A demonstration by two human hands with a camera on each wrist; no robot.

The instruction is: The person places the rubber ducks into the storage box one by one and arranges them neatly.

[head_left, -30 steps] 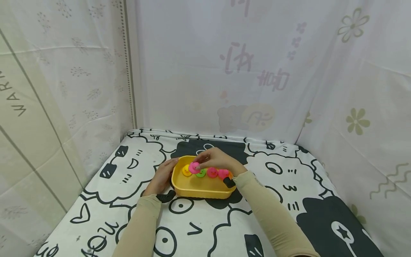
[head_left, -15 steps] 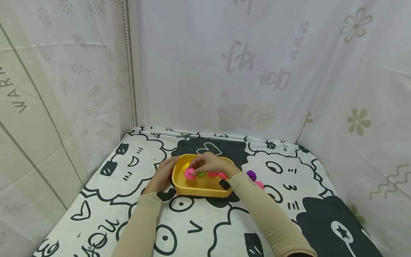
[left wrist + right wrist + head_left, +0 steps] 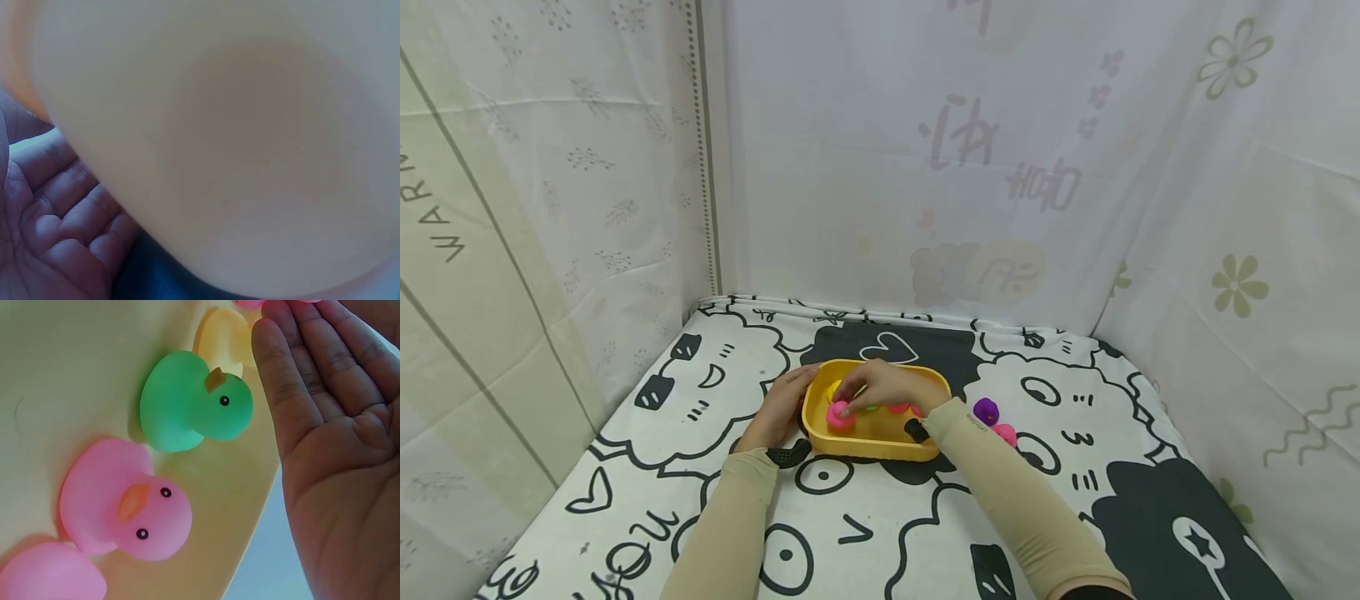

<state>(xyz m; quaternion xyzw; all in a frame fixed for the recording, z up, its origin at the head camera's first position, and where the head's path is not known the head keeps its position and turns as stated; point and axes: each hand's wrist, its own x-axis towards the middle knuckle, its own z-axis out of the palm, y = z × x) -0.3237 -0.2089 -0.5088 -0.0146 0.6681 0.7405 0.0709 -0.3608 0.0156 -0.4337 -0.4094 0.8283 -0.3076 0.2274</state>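
Note:
A yellow plastic tray [image 3: 871,448] stands on the patterned cloth. At its left end my left hand [image 3: 778,412] holds the wall, with the thumb at the rim; the left wrist view has the curled fingers [image 3: 81,206] beside the tray. My right hand [image 3: 887,385] reaches inside and pinches a pink rubber duck [image 3: 840,417] near the left front corner. Behind it lies a yellow duck [image 3: 222,340]. Below the hand, in the right wrist view, are a green duck [image 3: 172,403], a pink duck [image 3: 125,500] and another pink one [image 3: 53,575], cut off by the frame edge.
On the cloth right of the tray, beside the right sleeve, lie a purple toy [image 3: 986,411] and a pink toy [image 3: 1004,433]. White printed curtains [image 3: 880,167] enclose the back and both sides.
My right hand has carried the pink duck left and down, toward the tray's front left corner. The purple and pink toys have come into view beside the right sleeve. My left hand stays put.

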